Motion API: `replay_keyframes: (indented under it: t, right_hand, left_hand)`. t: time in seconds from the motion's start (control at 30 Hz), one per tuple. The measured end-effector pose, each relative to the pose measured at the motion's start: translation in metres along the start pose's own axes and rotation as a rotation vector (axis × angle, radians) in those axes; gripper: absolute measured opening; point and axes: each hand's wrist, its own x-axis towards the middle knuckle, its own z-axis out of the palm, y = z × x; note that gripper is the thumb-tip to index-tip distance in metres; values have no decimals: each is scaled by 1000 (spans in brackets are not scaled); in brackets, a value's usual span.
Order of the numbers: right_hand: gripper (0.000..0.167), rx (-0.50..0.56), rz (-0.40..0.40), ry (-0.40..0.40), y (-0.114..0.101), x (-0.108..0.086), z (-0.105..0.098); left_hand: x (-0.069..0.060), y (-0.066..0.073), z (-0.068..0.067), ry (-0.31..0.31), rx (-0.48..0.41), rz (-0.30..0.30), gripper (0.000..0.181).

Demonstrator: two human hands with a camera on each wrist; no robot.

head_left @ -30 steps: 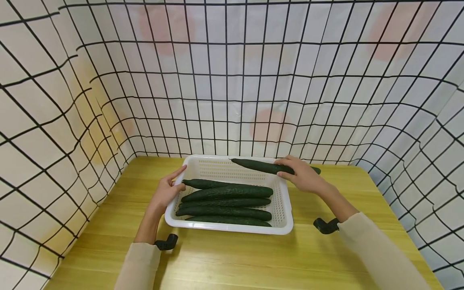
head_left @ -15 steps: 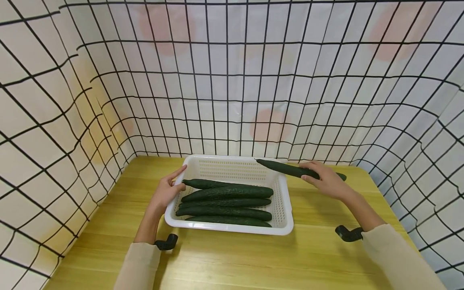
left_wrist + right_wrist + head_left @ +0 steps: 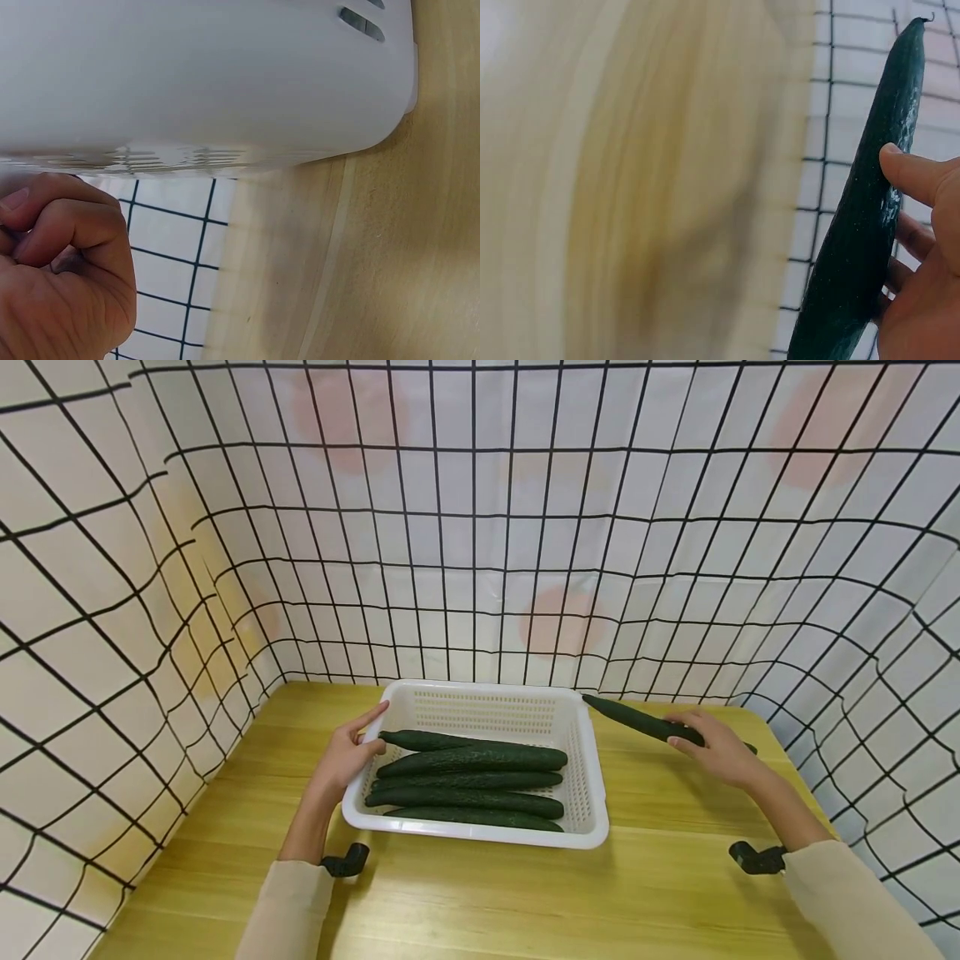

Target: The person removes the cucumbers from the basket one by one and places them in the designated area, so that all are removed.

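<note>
My left hand grips the left rim of a white plastic basket; its curled fingers also show beside the basket wall in the left wrist view. Several dark green cucumbers lie side by side inside the basket. To the right of it, my right hand holds another cucumber above the table, thumb on one side and fingers on the other. In the right wrist view this cucumber runs lengthwise past the thumb, its stem end at the top.
The basket stands on a yellow wood-grain table. White cloth with a black grid encloses the table at the back and both sides. A black wrist mount juts from the right sleeve, another from the left.
My right hand has carried its cucumber rightward, from over the basket's back right corner to beside the basket. The left hand and the basket have stayed in place.
</note>
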Motion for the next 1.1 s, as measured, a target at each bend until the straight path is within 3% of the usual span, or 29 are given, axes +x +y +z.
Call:
replay_keyframes:
  t: [0.57,0.73,1.1]
  right_hand:
    - [43,-117,-14,-37,53,-5,21]
    - [43,-141,-33,-33,56,-3,26]
    - [50,-120,7,-46,55,-1,29]
  left_hand:
    - [3,-3,0,1,-1,4,73]
    - [3,-3,0,2,-4,7,73]
    - [3,-5,0,-2,-27,2,73]
